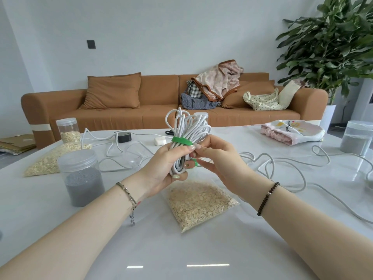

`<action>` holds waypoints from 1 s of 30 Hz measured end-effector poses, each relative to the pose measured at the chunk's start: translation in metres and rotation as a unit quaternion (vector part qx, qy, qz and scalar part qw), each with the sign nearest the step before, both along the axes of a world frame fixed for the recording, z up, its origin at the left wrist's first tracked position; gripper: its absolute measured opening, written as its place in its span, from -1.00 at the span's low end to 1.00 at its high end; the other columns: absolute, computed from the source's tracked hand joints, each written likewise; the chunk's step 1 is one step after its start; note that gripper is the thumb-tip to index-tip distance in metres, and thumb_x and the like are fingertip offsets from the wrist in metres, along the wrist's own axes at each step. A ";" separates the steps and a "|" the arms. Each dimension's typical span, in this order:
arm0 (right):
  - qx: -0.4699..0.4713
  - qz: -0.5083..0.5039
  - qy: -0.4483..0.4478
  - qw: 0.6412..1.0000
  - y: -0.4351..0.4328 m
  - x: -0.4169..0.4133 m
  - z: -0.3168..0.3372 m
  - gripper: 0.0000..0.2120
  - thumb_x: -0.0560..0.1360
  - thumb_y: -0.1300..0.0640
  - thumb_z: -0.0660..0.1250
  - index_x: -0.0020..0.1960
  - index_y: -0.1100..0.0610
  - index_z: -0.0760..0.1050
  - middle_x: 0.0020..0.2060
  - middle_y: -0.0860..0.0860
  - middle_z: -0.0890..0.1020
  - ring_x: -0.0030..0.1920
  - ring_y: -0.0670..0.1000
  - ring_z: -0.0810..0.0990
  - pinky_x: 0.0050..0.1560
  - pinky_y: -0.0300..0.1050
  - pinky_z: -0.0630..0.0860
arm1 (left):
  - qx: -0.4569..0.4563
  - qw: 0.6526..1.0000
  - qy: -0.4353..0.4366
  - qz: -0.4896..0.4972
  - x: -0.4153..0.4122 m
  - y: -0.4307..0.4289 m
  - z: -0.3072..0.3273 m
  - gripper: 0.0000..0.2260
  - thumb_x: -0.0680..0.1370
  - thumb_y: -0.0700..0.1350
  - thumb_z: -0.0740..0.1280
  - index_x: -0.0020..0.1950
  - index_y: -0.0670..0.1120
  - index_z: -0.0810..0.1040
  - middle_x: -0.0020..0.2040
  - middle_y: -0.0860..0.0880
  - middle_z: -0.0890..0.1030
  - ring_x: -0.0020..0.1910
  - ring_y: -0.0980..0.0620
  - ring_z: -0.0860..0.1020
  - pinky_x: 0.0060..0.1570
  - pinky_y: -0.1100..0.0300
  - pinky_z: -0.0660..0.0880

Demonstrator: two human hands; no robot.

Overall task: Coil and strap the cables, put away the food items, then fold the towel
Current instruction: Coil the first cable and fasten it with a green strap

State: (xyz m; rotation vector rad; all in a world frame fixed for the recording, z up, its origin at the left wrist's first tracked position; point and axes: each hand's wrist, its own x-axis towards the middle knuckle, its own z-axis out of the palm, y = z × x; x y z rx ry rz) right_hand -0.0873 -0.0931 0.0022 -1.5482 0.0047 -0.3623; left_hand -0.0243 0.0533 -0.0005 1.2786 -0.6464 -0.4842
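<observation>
The left hand (167, 164) grips a cable bundle (187, 130) upright above the tabletop (181, 249), with its fingers curled round the lower half of the white loops and its thumb at the front. A green strap (181, 141) is wrapped around the bundle just above those fingers. The right hand (214, 156) meets the bundle from the right. Its fingertips are against the cable at the strap, and it pinches the strap's green tail lower down, close to the left fingers. The two hands touch, held up in the middle of the view.

Straight below them a bag of oats (201, 203) lies flat on the tabletop. To the left a jar of grey grains (82, 178) stands near the left forearm, with a second bag of oats (52, 158) and a jar of oats (67, 129) behind it. A loose cable (282, 164) sprawls in white loops across the right side of the tabletop, well apart from the bundle. A pink and white towel (292, 131) lies bunched near the far right edge, with another grey-filled jar (357, 138) beside it. A black charger (124, 137) and a small white case (160, 141) sit behind the hands.
</observation>
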 end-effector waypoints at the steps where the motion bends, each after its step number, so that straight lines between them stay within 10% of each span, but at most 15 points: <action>1: -0.001 -0.003 -0.004 1.000 0.000 0.000 0.000 -0.76 0.58 0.22 0.37 -0.25 0.12 0.44 -0.25 0.03 0.66 -0.11 -0.02 0.60 0.36 0.18 0.47 | 0.001 1.000 -0.003 0.002 0.000 0.000 0.000 -0.88 0.58 -0.17 0.34 0.02 -0.14 0.66 -0.19 -0.06 0.48 -0.36 0.08 0.41 -0.56 0.31 0.21; 6: -0.006 -0.021 -0.037 0.999 -0.001 0.001 -0.003 -0.73 0.54 0.22 0.43 -0.30 0.11 0.46 -0.26 0.06 0.64 -0.06 0.11 0.58 0.30 0.29 0.47 | 0.007 0.999 0.004 0.034 -0.004 -0.003 0.000 -0.53 0.46 0.11 0.42 0.28 -0.09 0.52 -0.13 -0.05 0.55 -0.31 0.06 0.52 -0.47 0.26 0.41; 14: 0.028 -0.060 -0.077 0.995 -0.002 0.003 -0.002 -0.86 0.53 0.23 0.44 -0.18 0.22 0.55 -0.06 0.29 0.68 0.08 0.23 0.67 0.19 0.09 0.61 | -0.031 0.996 0.045 0.069 0.004 -0.004 -0.003 -0.52 0.53 0.16 0.35 0.29 -0.16 0.61 0.24 -0.20 0.64 0.30 -0.23 0.55 0.17 -0.15 0.59; 30: 0.139 -0.018 -0.045 0.989 -0.003 0.002 0.002 -0.81 0.52 0.36 0.41 -0.24 0.26 0.47 -0.24 0.20 0.70 -0.10 0.12 0.73 0.07 -0.01 0.65 | -0.074 0.992 0.057 0.089 0.002 -0.009 -0.005 -0.55 0.60 0.10 0.29 0.27 -0.24 0.60 0.09 -0.16 0.70 -0.01 0.01 0.67 0.07 0.10 0.64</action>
